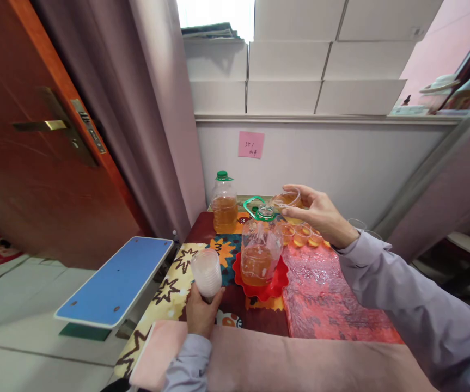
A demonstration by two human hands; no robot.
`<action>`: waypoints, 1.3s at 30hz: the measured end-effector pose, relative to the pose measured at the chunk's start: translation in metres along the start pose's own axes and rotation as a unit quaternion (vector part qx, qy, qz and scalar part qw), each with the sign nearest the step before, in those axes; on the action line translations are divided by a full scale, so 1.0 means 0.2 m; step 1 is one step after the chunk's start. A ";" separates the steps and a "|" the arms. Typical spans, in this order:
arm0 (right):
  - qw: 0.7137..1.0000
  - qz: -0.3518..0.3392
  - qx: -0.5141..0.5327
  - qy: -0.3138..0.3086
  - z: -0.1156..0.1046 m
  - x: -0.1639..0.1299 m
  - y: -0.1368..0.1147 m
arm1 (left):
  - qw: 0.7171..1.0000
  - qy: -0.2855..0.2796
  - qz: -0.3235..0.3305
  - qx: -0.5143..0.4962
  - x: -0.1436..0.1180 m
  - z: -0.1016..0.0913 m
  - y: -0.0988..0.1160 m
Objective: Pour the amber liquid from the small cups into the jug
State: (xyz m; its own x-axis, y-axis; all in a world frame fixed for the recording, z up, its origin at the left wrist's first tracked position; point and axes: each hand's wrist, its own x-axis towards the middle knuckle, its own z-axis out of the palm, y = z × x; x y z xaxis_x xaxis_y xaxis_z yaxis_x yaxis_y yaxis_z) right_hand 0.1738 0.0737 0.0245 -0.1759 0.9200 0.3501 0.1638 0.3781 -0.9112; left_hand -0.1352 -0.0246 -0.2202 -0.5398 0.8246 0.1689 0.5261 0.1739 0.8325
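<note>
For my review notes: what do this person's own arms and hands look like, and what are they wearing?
The left hand and right hand are both bare, with no gloves. Each arm is in a long, pale greyish-lavender sleeve: the left sleeve and the right sleeve both reach about to the wrist. The right one shows loose creases and folds.

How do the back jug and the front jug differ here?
The back jug has its green cap on; the front jug has an uncapped mouth.
The back jug is filled to a higher share of its height than the front jug.
The back jug stands outside the red tray, while the front jug stands in it.
Both are clear, have green parts at the neck and contain amber liquid.
</note>
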 end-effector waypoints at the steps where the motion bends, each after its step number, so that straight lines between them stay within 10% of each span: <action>1: 1.000 -0.002 -0.008 -0.001 0.00 0.00 0.00 | 1.000 0.000 0.002 -0.002 0.00 0.00 0.00; 39: 0.975 -0.073 -0.210 0.000 -0.03 0.08 -0.10 | 1.000 0.004 0.005 -0.022 0.00 0.00 0.01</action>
State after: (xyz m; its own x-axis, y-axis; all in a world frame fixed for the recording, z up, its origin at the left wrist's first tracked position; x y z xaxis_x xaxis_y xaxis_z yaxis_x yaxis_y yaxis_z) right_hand 0.1727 0.0814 0.0502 -0.2277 0.8528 0.4700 0.5197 0.5147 -0.6819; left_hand -0.1339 -0.0248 -0.2180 -0.5402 0.8217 0.1818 0.5018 0.1411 0.8534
